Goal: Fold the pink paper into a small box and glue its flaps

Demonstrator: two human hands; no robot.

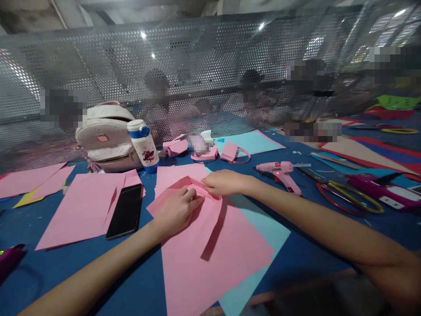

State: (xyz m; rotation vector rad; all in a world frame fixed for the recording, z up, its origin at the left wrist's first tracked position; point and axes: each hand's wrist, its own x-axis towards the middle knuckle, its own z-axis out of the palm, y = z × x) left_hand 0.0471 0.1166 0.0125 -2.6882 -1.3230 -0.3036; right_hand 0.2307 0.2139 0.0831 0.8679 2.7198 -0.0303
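A sheet of pink paper (pixel 207 219), partly folded at its far end, lies between my hands on top of other pink sheets. My left hand (pixel 179 208) has its fingers curled onto the near side of the fold, closed on the paper. At the far right of the fold, my right hand (pixel 223 182) grips the paper's edge, its fingertips partly hidden. One long flap of the sheet stands up and throws a shadow on the pink sheet (pixel 237 259) below. Under that sheet, light blue paper (pixel 263 219) sticks out on the right.
Left of my hands lie a black phone (pixel 125 210) and pink sheets (pixel 79 202). A white backpack (pixel 108 136) and a bottle (pixel 144 147) stand behind. To the right are a pink glue gun (pixel 279 171), scissors (pixel 350 199) and a purple device (pixel 384 193). Small pink paper bags (pixel 230 151) sit ahead.
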